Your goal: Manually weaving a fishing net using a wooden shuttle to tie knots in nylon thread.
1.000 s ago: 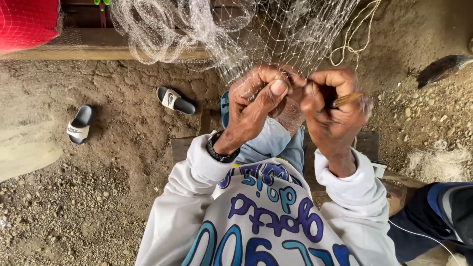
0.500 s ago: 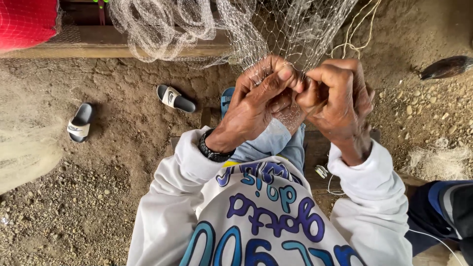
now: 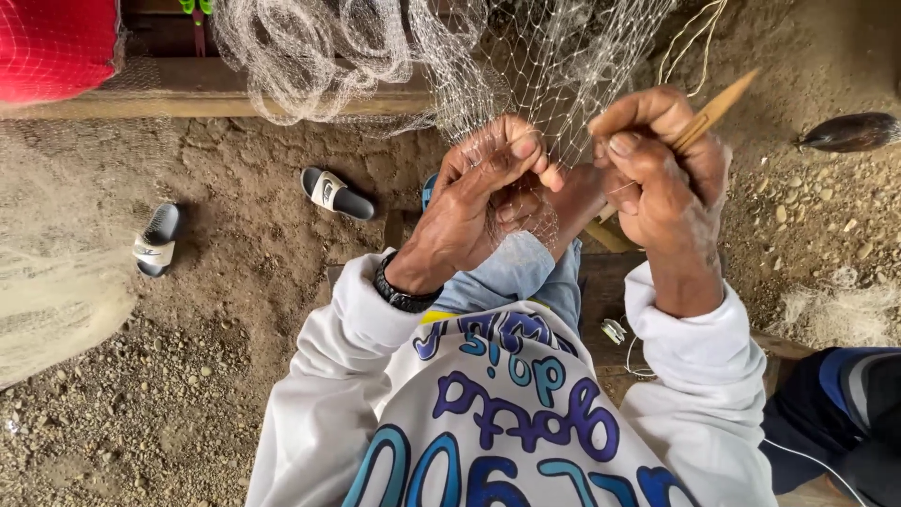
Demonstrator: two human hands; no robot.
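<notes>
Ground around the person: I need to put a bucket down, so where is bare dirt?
Bare dirt lies left of the knees, between the two sandals and the sleeve. It is crowded up top: net over the wooden beam, both hands busy, right hand with a wooden needle.

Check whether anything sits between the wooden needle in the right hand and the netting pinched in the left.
Nothing visible does. The right hand holds the wooden needle beside the netting that the left hand pinches.

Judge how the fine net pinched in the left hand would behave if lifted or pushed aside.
The net probably behaves floppily: it drapes in loose coils over the wooden beam. It looks light, being thin, see-through mesh. It may snag, since it bunches around the left hand fingers.
</notes>
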